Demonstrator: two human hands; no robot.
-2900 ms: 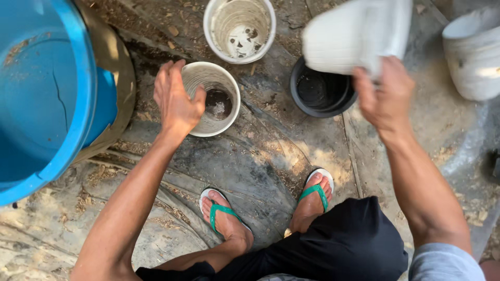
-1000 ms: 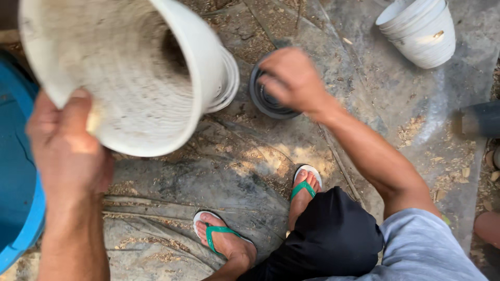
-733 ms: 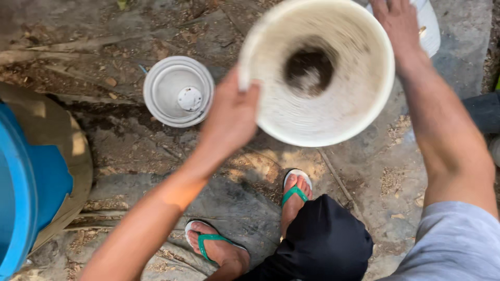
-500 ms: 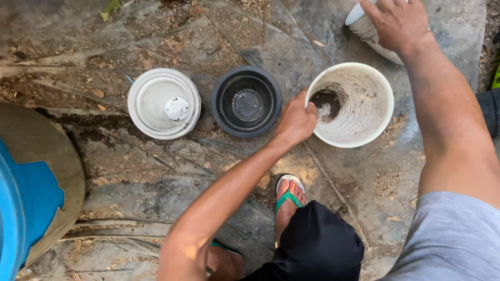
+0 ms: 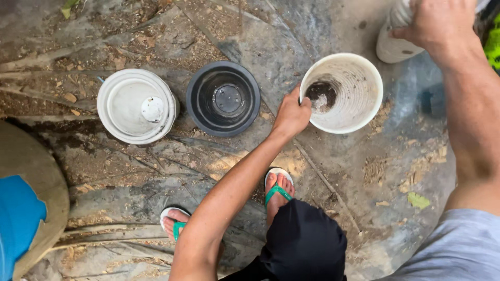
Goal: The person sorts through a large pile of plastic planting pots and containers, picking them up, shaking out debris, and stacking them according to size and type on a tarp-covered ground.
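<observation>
A white plastic pot (image 5: 349, 96) with a little dark soil at its bottom stands on the ground at the right. My left hand (image 5: 291, 115) grips its near left rim. My right hand (image 5: 440, 23) is at the top right, closed around a stack of white pots (image 5: 394, 44) that stands beside the first pot. An empty black pot (image 5: 223, 99) stands in the middle. To its left sits a white pot (image 5: 137, 105) with a small round knob in its centre.
The ground is rough concrete with dry leaves and dirt. A blue barrel (image 5: 18, 221) on a tan base sits at the lower left. My feet in green flip-flops (image 5: 276, 190) are below the pots. A green leaf (image 5: 419, 200) lies at the right.
The white pot with soil, held up in both hands earlier, now stands on the ground right of the black pot. My right hand has gone to the stack of pots.
</observation>
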